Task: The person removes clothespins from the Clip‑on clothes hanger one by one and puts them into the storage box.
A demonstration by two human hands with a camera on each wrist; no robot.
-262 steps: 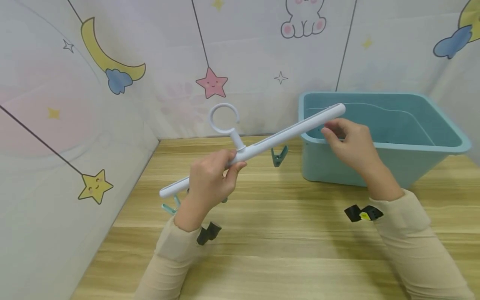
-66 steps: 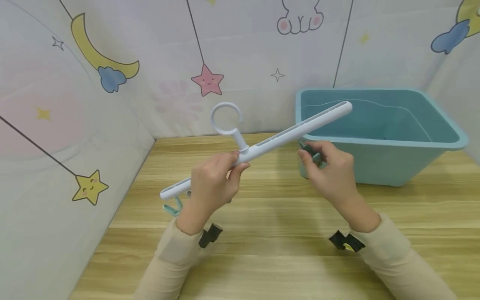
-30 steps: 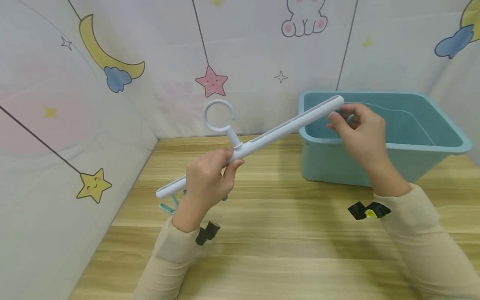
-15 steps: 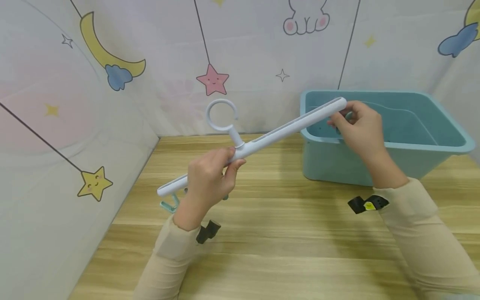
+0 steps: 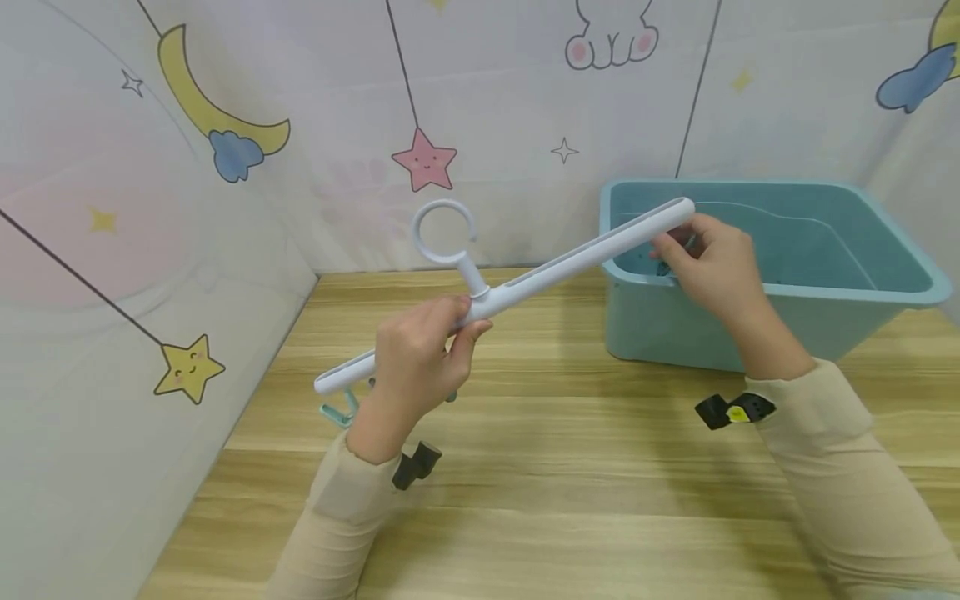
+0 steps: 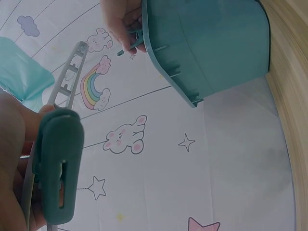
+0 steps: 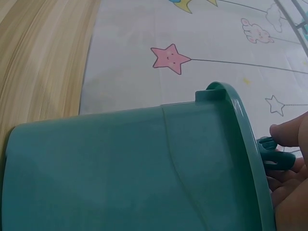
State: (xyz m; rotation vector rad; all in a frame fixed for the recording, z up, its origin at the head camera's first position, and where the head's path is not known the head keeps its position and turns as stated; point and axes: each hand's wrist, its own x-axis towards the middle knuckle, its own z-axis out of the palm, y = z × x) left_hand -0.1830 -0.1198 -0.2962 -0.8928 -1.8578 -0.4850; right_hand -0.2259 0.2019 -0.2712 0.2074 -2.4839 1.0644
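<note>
While one hand (image 5: 416, 354) holds it, one hanger (image 5: 577, 266) tilts.

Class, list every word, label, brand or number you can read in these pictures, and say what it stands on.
None can be read.
Yellow label on the black right-wrist device: any print is too small and blurred to read.
Hanger, tub, green clips: no lettering visible.
Backdrop: drawings only, no words visible.

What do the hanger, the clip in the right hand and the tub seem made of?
The hanger looks like smooth pale plastic, judging by its molded slots. The clip in the right hand seems smooth teal plastic from its rounded body, though part is hidden. The tub is likely satin plastic: soft sheen, lipped rim.
</note>
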